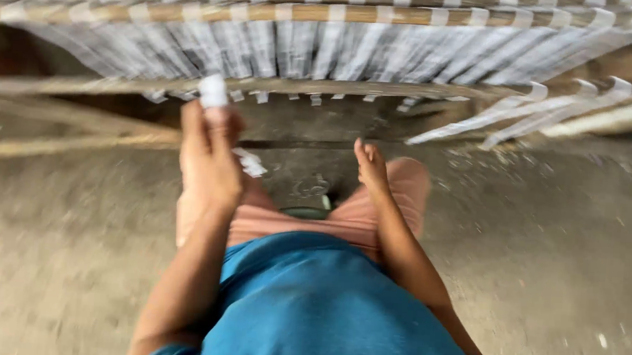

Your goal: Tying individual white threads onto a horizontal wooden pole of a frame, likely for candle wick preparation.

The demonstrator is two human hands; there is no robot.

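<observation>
Below woven frame (pixel 325 48): left hand (pixel 210 155) raised, pinching white strip (pixel 213 91); right hand (pixel 371 166) open, empty, fingers extended.

left arm extended forward, left hand (pixel 210 155) raised, back to camera, fingers curled closed in a pinch at the fingertips, right arm reaching forward lower, right hand (pixel 371 166) loose, fingers together, holding nothing, motion blur

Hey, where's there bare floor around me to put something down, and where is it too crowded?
Bare floor lies right of the right hand, below the slanting poles. More lies left of the left hand, below the low pole. The woven frame ahead is crowded with strips.
</observation>
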